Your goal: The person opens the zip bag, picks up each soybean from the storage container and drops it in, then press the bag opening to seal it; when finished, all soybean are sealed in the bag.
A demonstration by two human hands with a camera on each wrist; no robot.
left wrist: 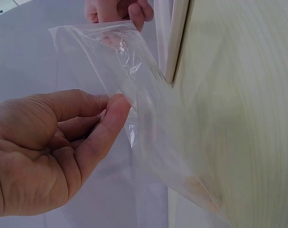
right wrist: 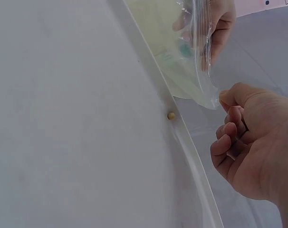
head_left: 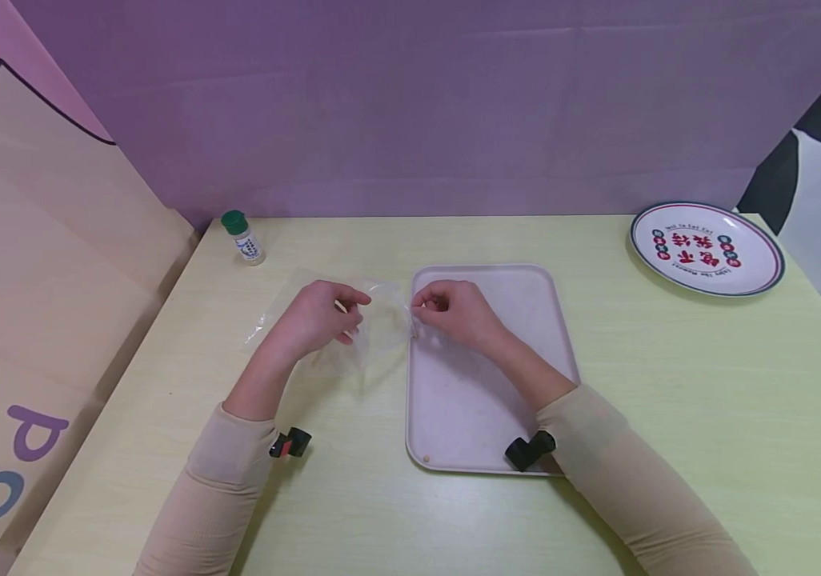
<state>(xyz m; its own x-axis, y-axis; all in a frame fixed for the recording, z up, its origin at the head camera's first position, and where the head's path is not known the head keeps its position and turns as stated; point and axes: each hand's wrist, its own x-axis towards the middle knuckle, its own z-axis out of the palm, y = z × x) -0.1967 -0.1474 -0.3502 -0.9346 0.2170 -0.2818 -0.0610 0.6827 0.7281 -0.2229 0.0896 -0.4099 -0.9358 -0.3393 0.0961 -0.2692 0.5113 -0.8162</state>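
And here's the clear plastic bag (left wrist: 144, 111), up between my two grips, spread over the table (head_left: 353, 512) just left of the tray, one corner reaching the tray's edge! My left grip (head_left: 315, 318) is narrow, thumb and finger closed on the bag's thin film. Over on the other side, my right grip (head_left: 457, 310) has a corner, pinched tight between thumb and forefinger, the remaining fingers curled in. The zip strip (right wrist: 201, 45) runs along the bag's edge, bright with glints in the right wrist view.

Moving out: under my right forearm lies the pale tray (head_left: 475, 416), flat on the table, a small round bean (right wrist: 171, 115) sitting in its near left corner. Far left, there's the little bottle (head_left: 246, 243), upright with a green cap. Far right, the oval plate (head_left: 707, 250), dark-rimmed, red characters across it! Behind everything, a purple backdrop (head_left: 418, 104).
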